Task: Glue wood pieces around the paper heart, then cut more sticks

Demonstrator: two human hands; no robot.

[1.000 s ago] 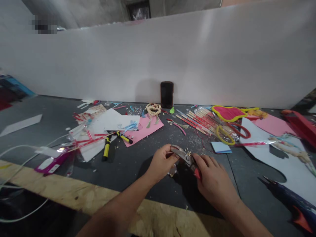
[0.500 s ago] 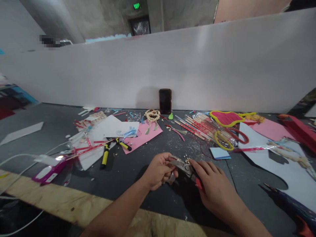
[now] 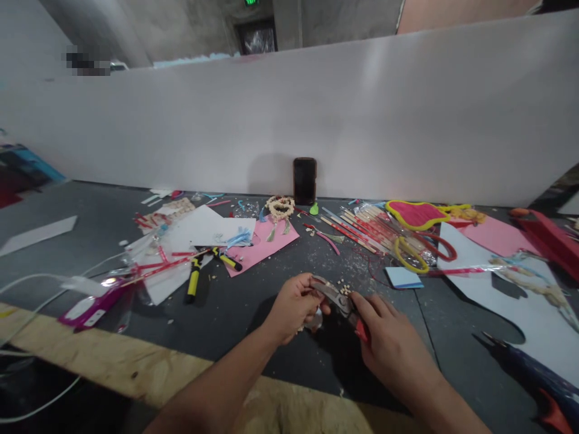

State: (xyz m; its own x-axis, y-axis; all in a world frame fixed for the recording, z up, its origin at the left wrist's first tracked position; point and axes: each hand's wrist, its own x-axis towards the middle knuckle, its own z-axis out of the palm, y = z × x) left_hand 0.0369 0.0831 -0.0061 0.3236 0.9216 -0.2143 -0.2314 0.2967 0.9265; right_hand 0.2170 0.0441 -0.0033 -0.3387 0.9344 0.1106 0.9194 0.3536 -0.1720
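My right hand (image 3: pixel 389 346) grips the red handles of a pair of metal cutters (image 3: pixel 337 298) low in the middle of the dark table (image 3: pixel 226 307). The cutter jaws point left, toward my left hand (image 3: pixel 294 304). That hand pinches a small item at the jaw tips; the item is too small to identify. Something shiny sits under my left fingers. Small pale beads (image 3: pixel 345 290) lie just beyond the cutters.
A phone (image 3: pixel 304 179) leans on the white back panel. Pink paper (image 3: pixel 260 244), a bead ornament (image 3: pixel 280 208), yellow-handled pliers (image 3: pixel 195 278), wooden sticks (image 3: pixel 357 229), a blue card (image 3: pixel 404 277) and white sheets (image 3: pixel 525 301) litter the table. A wooden edge (image 3: pixel 113 361) runs along the front.
Both hands stay together at the cutters with only small shifts. The camera view tilted up and then slightly back down.
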